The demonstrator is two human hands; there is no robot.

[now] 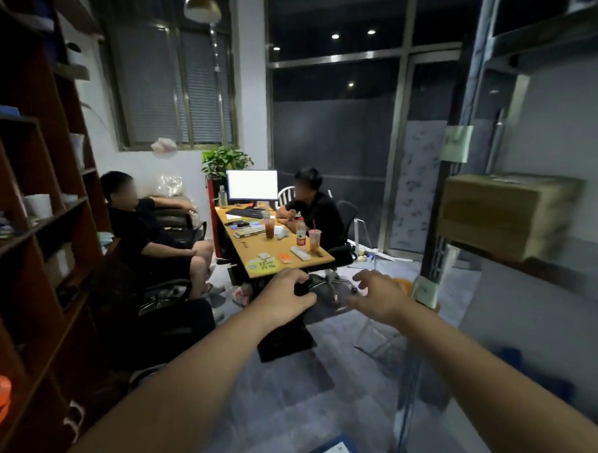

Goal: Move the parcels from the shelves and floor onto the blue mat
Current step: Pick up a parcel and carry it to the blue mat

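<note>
Grey tiled floor (316,415) beyond loose-fingered hands (284,297) (382,296); boxy brown cardboard parcel (503,214).

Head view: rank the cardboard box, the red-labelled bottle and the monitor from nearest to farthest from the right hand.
1. cardboard box, on the shelf just right of the right hand.
2. red-labelled bottle, on the table ahead, to the left.
3. monitor, at the table's far end.
</note>
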